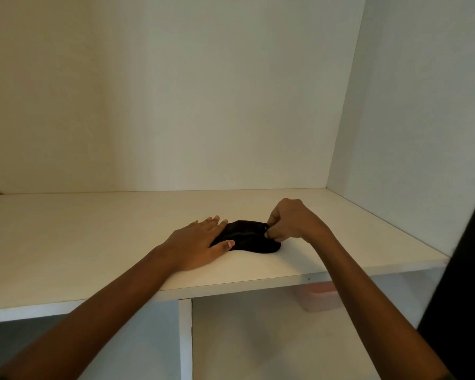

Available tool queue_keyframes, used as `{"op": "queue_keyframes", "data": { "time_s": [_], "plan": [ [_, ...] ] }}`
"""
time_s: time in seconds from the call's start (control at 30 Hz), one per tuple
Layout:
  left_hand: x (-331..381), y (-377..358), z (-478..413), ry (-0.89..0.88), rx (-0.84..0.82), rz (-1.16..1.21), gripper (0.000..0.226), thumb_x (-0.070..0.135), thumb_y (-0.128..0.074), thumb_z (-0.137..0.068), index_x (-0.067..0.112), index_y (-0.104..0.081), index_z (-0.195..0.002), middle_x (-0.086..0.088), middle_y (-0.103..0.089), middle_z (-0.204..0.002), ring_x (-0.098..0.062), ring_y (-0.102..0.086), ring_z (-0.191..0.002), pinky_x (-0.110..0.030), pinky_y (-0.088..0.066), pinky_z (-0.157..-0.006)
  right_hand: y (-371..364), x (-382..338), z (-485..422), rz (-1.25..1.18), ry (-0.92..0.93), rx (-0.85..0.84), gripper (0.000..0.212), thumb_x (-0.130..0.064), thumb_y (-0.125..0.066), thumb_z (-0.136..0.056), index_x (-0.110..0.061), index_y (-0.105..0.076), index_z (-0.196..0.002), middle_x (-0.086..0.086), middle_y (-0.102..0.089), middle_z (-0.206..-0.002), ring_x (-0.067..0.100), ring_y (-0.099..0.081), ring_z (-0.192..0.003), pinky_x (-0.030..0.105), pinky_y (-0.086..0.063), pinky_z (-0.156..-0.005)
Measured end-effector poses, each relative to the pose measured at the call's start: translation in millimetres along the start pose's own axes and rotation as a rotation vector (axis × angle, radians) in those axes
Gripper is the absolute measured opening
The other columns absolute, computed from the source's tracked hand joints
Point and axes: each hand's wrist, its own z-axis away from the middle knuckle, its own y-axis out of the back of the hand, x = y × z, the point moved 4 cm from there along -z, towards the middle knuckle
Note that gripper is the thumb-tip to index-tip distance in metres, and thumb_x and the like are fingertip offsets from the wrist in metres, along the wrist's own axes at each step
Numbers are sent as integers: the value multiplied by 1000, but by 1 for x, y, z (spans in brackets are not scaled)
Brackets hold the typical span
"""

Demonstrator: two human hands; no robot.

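Observation:
A small black cloth item [248, 237], perhaps a sock, lies bunched on a white shelf [93, 242] inside a white cupboard. My left hand [198, 242] lies flat with straight fingers, pressing down on the cloth's left end. My right hand [291, 222] has its fingers curled and pinches the cloth's right edge between thumb and fingertips. Part of the cloth is hidden under my left palm.
The shelf's front edge [258, 286] runs across below my hands. A white upright divider [185, 338] splits the space beneath. A pale pink container [320, 297] stands in the lower right compartment. A dark panel [466, 270] rises at the far right.

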Motion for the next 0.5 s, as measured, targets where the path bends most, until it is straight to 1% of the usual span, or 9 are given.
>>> {"op": "queue_keyframes", "data": {
  "time_s": [0.13, 0.3, 0.4, 0.5],
  "plan": [
    [-2, -1, -2, -7, 3, 0, 68, 59, -19, -94, 26, -4, -152, 1, -5, -161, -15, -7, -148, -33, -10, -119, 0, -4, 4, 23, -3, 50, 25, -21, -69, -83, 0, -73, -96, 16, -75, -91, 23, -73, -81, 33, -57, -87],
    [-3, -3, -2, -13, 11, 14, 69, 60, -19, -93, 26, -5, -152, 0, -5, -161, -15, -7, -148, -34, -11, -119, -6, -8, 8, 91, -20, 153, 29, -28, -70, -83, -1, -74, -93, 14, -75, -87, 22, -70, -75, 31, -57, -81],
    [-3, -3, -2, -18, 15, 16, 70, 61, -19, -93, 25, -4, -152, 0, -6, -161, -14, -7, -148, -35, -10, -119, -10, -9, 9, 125, -54, 195, 31, -31, -73, -80, -4, -74, -95, 13, -73, -93, 26, -69, -85, 32, -55, -78],
    [-8, -3, -1, -21, 1, 30, 72, 63, -19, -91, 26, -5, -152, 1, -6, -161, -14, -7, -148, -35, -9, -120, -15, -7, 9, 166, -92, 188, 33, -37, -76, -75, -9, -75, -92, 8, -73, -96, 24, -68, -89, 32, -53, -77]
  ]
}}
